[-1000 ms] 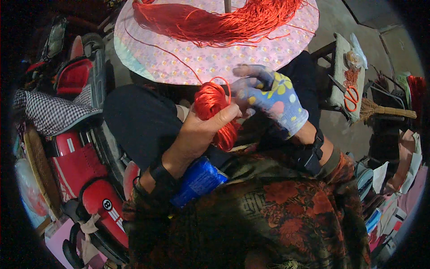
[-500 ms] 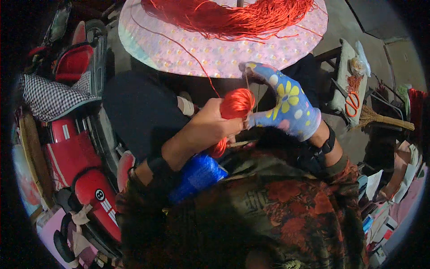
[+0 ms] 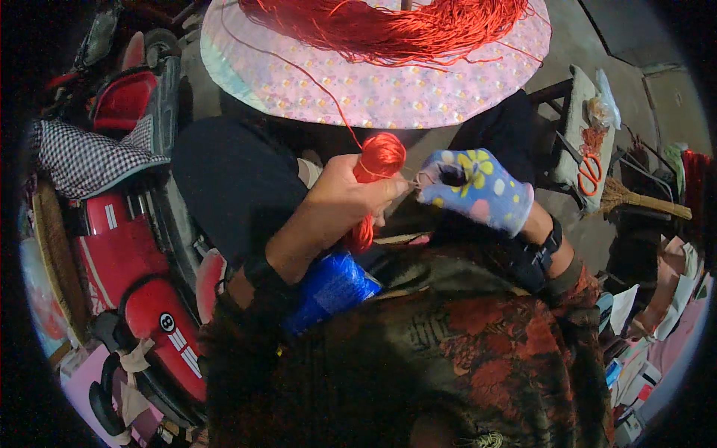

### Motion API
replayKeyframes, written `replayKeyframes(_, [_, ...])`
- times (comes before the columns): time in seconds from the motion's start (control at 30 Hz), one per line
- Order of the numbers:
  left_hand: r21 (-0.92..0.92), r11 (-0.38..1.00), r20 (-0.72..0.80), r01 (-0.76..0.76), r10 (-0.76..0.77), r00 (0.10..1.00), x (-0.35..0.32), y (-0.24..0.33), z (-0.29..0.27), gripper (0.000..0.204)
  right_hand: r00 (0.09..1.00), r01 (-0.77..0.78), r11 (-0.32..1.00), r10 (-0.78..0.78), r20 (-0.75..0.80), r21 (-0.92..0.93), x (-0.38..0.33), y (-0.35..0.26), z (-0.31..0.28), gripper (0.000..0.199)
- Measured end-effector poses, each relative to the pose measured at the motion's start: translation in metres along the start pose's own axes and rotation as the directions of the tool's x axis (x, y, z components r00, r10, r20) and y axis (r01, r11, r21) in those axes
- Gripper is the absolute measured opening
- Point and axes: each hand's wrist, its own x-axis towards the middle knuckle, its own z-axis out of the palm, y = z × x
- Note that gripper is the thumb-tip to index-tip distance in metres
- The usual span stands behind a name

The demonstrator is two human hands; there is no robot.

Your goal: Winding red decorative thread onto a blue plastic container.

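Winding red cord over the lap

Bare left hand (image 3: pixel 343 205) gripping a tight round ball of red cord (image 3: pixel 378 158); right hand (image 3: pixel 474 190) in a flower-dotted blue knit glove, pinching its strand; beyond, loose cord heap (image 3: pixel 388 26) on round pink floral board (image 3: pixel 373 93)

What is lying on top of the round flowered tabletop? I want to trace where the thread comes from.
A loose heap of red thread lies on the round flowered tabletop. One strand runs down to the red spool in the left hand. The tabletop's far side is out of frame.
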Motion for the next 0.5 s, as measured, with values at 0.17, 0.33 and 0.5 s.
replayKeyframes(0.17, [-0.474, 0.878, 0.015, 0.063, -0.063, 0.998, 0.004, 0.001, 0.000, 0.020, 0.830, 0.494, 0.802, -0.550, -0.093, -0.336, -0.006, -0.032, 0.016, 0.012])
replayKeyframes(0.33, [-0.450, 0.891, 0.054, 0.060, -0.040, 0.998, 0.006, -0.005, 0.001, 0.016, 0.989, 0.139, 0.979, -0.129, -0.076, 0.150, -0.019, -0.011, 0.020, 0.010])
replayKeyframes(0.5, [0.156, 0.985, 0.073, -0.077, 0.066, 0.995, 0.000, 0.013, 0.022, 0.016, 0.962, -0.258, 0.728, 0.253, 0.100, 0.635, -0.011, 0.051, 0.002, 0.018])
